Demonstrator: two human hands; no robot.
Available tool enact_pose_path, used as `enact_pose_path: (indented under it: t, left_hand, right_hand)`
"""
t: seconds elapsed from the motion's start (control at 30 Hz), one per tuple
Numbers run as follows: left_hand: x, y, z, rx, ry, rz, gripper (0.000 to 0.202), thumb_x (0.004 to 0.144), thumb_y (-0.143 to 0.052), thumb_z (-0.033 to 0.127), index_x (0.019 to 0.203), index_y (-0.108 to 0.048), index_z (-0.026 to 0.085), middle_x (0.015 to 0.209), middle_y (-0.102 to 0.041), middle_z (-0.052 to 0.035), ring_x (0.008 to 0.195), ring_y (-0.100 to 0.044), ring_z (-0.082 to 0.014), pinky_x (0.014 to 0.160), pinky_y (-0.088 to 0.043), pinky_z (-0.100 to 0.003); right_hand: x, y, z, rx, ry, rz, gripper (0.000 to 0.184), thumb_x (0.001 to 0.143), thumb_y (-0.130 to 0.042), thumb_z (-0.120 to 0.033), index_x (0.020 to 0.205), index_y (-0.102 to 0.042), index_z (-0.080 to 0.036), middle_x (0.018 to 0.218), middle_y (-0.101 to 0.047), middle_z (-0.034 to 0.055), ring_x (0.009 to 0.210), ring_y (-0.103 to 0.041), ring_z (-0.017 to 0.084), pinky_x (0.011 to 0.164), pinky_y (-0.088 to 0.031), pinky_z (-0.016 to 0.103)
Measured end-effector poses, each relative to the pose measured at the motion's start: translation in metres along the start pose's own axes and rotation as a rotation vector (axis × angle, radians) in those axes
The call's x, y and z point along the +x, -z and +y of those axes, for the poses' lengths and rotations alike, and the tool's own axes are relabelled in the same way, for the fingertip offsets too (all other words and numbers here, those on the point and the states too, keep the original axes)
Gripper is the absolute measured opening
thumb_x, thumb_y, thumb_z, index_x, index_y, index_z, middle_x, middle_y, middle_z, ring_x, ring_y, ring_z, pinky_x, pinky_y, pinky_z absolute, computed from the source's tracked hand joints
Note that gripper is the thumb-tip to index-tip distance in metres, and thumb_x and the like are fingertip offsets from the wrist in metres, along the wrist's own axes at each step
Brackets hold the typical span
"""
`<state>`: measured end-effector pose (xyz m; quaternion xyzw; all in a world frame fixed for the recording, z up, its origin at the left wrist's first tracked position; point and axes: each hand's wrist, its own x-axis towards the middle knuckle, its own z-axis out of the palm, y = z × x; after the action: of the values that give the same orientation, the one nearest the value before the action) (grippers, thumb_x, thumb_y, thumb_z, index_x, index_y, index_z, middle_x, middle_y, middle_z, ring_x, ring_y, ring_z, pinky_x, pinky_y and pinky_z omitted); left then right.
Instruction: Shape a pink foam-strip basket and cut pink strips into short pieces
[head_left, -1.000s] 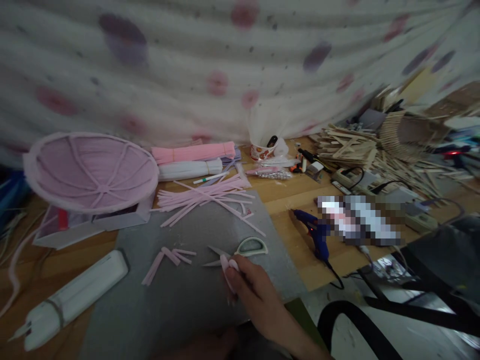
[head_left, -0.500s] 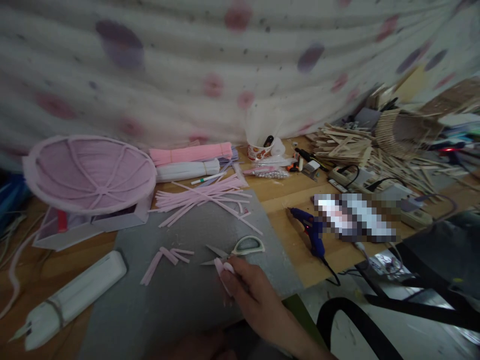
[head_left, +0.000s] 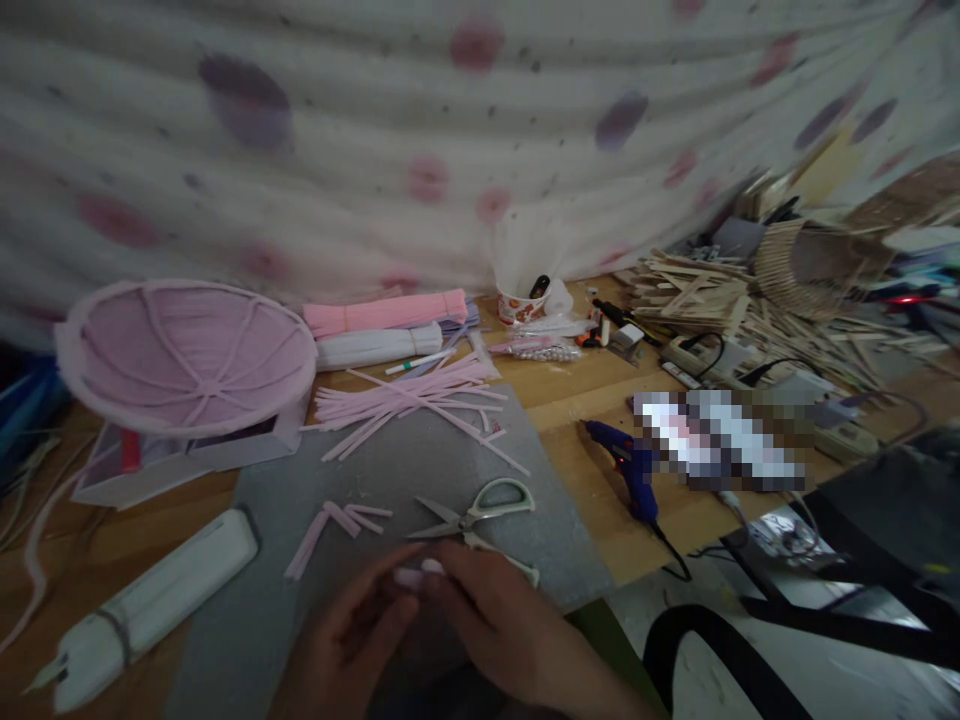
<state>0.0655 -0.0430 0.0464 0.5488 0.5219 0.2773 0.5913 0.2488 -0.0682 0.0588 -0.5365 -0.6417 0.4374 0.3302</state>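
Note:
My left hand (head_left: 352, 630) and my right hand (head_left: 499, 610) meet at the front of the grey mat (head_left: 262, 620), somewhat blurred. Between their closed fingers shows a short pale pink pipe cleaner piece (head_left: 407, 578), mostly hidden. Open-bladed scissors (head_left: 466, 522) lie just beyond my right hand, which covers part of one handle. Left of them rest several cut pink pipe cleaner pieces (head_left: 343, 520). Long pink pipe cleaners (head_left: 405, 395) are strewn across the mat's far side.
On the left, a pink ribbed bowl-like form (head_left: 187, 355) sits on a white box (head_left: 187, 465), behind a long white wrapped pack (head_left: 161, 600). Bundled pipe cleaners (head_left: 382, 312) lie at the back. A blue glue gun (head_left: 630, 465) and wooden sticks (head_left: 697, 290) are to the right.
My left hand has come up from the bottom edge to meet my right. The right has drawn slightly down, away from the scissors, with the pink piece; the view has shifted slightly.

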Motion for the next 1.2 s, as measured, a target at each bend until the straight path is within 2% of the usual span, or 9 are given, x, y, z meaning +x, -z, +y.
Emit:
enact_pose_path:
  t: [0.1, 0.27, 0.4, 0.57, 0.73, 0.8, 0.97, 1.07, 1.2]
  left_hand:
    - [0.011, -0.009, 0.005, 0.006, -0.037, 0.133, 0.03, 0.076, -0.073, 0.053, 0.094, -0.081, 0.03, 0.094, -0.08, -0.0009, 0.074, -0.072, -0.0181, 0.06, -0.058, -0.022]
    - [0.021, -0.003, 0.001, 0.238, -0.274, -0.015, 0.023, 0.084, -0.068, 0.041, 0.102, -0.08, 0.034, 0.102, -0.079, -0.003, 0.095, -0.072, -0.0202, 0.083, -0.058, -0.025]
    - [0.025, -0.006, 0.001, 0.289, -0.374, -0.049, 0.028, 0.089, -0.061, 0.036, 0.113, -0.076, 0.034, 0.094, -0.077, -0.0026, 0.09, -0.072, -0.0176, 0.08, -0.057, -0.023]
    - [0.02, -0.016, 0.005, 0.169, -0.188, 0.202, 0.022, 0.073, -0.075, 0.041, 0.093, -0.081, 0.032, 0.09, -0.079, 0.0015, 0.085, -0.073, -0.0188, 0.078, -0.058, -0.024]
    - [0.019, 0.007, 0.009, 0.112, -0.08, 0.412, 0.012, 0.064, -0.079, 0.041, 0.07, -0.078, 0.031, 0.074, -0.078, 0.0042, 0.076, -0.074, -0.0199, 0.073, -0.059, -0.024]
    - [0.021, 0.019, 0.01, 0.185, -0.109, 0.38, 0.011, 0.063, -0.08, 0.041, 0.068, -0.079, 0.032, 0.073, -0.078, 0.0037, 0.075, -0.074, -0.0205, 0.072, -0.06, -0.024]
    - [0.024, 0.021, 0.01, 0.343, -0.348, 0.07, 0.007, 0.074, -0.075, 0.036, 0.078, -0.082, 0.035, 0.082, -0.081, 0.0023, 0.076, -0.076, -0.0193, 0.073, -0.061, -0.024]
    - [0.023, 0.012, 0.007, 0.362, -0.404, 0.014, 0.013, 0.08, -0.072, 0.034, 0.088, -0.081, 0.036, 0.087, -0.081, 0.0023, 0.079, -0.076, -0.0181, 0.075, -0.06, -0.023]
    - [0.023, 0.014, 0.007, 0.372, -0.464, -0.033, 0.011, 0.081, -0.071, 0.032, 0.084, -0.081, 0.037, 0.082, -0.08, 0.003, 0.075, -0.075, -0.0161, 0.072, -0.059, -0.02]
  right_hand:
    - [0.0, 0.002, 0.0, -0.049, -0.004, -0.084, 0.03, 0.105, -0.032, -0.034, 0.1, -0.058, -0.019, 0.092, -0.069, 0.0064, 0.081, -0.064, 0.018, 0.07, -0.041, 0.027]
    - [0.0, 0.005, 0.004, -0.225, -0.006, -0.152, 0.027, 0.103, -0.037, -0.031, 0.103, -0.061, -0.018, 0.091, -0.072, 0.0072, 0.078, -0.065, 0.02, 0.065, -0.039, 0.029]
    - [-0.001, 0.005, 0.008, -0.274, -0.037, -0.172, 0.024, 0.101, -0.04, -0.031, 0.105, -0.06, -0.017, 0.093, -0.072, 0.0089, 0.077, -0.066, 0.021, 0.06, -0.037, 0.03]
    - [0.0, 0.009, 0.009, -0.196, -0.019, -0.141, 0.034, 0.105, -0.033, -0.039, 0.093, -0.059, -0.02, 0.081, -0.067, 0.0045, 0.069, -0.06, 0.018, 0.06, -0.036, 0.03]
    - [0.001, 0.014, 0.009, -0.099, -0.037, -0.004, 0.036, 0.105, -0.033, -0.037, 0.085, -0.057, -0.021, 0.082, -0.064, 0.0027, 0.078, -0.059, 0.017, 0.067, -0.038, 0.027]
    - [0.002, 0.013, 0.009, -0.062, -0.043, 0.022, 0.033, 0.105, -0.035, -0.035, 0.085, -0.058, -0.021, 0.081, -0.063, 0.0019, 0.079, -0.059, 0.016, 0.067, -0.038, 0.027]
    - [0.001, 0.006, 0.007, -0.005, -0.065, -0.03, 0.037, 0.104, -0.038, -0.037, 0.075, -0.053, -0.02, 0.066, -0.052, -0.0026, 0.062, -0.051, 0.012, 0.057, -0.032, 0.025]
    - [-0.001, 0.006, 0.007, -0.011, -0.032, -0.08, 0.038, 0.104, -0.038, -0.04, 0.073, -0.05, -0.021, 0.061, -0.044, -0.0044, 0.054, -0.043, 0.01, 0.051, -0.027, 0.025]
    - [-0.005, 0.01, 0.011, -0.069, 0.041, -0.13, 0.037, 0.103, -0.04, -0.039, 0.074, -0.053, -0.021, 0.059, -0.045, -0.0044, 0.054, -0.046, 0.011, 0.049, -0.027, 0.024]
